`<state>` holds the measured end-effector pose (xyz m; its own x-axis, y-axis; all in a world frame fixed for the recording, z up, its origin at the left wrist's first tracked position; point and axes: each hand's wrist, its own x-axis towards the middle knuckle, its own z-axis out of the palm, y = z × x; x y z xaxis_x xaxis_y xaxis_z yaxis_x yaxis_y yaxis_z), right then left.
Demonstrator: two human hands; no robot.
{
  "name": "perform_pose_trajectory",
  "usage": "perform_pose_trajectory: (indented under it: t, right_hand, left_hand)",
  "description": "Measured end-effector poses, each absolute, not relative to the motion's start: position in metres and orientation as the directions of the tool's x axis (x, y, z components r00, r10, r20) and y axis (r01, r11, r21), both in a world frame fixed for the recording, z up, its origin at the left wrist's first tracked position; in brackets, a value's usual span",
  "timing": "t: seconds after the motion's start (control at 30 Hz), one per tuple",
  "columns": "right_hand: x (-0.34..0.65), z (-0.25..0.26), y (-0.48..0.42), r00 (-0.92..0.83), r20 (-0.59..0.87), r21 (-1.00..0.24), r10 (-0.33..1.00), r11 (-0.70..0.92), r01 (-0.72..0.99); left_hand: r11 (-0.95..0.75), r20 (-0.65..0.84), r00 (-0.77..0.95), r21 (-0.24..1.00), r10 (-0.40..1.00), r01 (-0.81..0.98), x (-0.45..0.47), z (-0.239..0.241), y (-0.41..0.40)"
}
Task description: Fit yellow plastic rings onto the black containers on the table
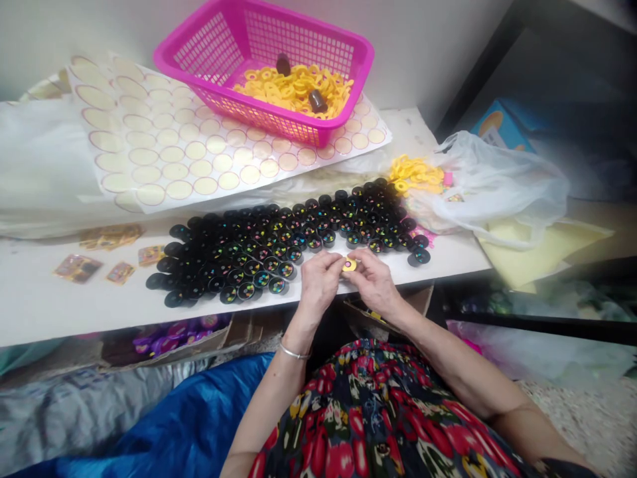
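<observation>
In the head view, a small yellow round piece (350,264) with a pinkish centre is pinched between my two hands at the table's front edge. My left hand (319,282) closes thumb and forefinger on its left side. From the right, my right hand (374,282) grips it with bent fingers, which partly cover it. Just beyond and to the left spreads a dense group of black round cups (239,252) with bright coloured specks inside. Loose yellow ring pieces (415,174) are heaped behind the cups' right end.
A pink basket (269,123) of yellow rings and two dark cylinders rests on sheets of round stickers (199,166). Small printed packets (78,267) lie at left. A white plastic bag (502,179) sits at right. Below the table is a carton with purple items (174,337).
</observation>
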<state>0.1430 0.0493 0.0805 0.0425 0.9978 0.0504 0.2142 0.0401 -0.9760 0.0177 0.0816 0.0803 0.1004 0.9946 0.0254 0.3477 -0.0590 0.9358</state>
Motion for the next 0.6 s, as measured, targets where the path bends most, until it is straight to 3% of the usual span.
perform_pose_trajectory:
  t: [0.1,0.23,0.4,0.6]
  right_hand:
    - [0.13,0.083,0.047,0.051,-0.205,-0.976,0.977,-0.2,-0.084]
    - [0.122,0.086,0.052,-0.002,-0.28,-0.908,0.96,-0.266,-0.324]
    - [0.119,0.084,0.059,0.01,-0.354,-0.865,0.935,-0.323,-0.383]
    - [0.113,0.086,0.06,0.008,-0.397,-0.844,0.918,-0.362,-0.396]
  left_hand:
    - [-0.124,0.101,0.078,0.904,0.992,0.409,0.013,0.083,0.079]
    - [-0.143,0.131,0.058,0.892,0.99,0.429,0.008,0.084,0.078]
    - [-0.069,0.061,0.033,0.936,0.998,0.347,0.009,0.081,0.075]
    - [0.118,-0.099,-0.126,0.98,0.987,0.157,0.02,0.074,0.068]
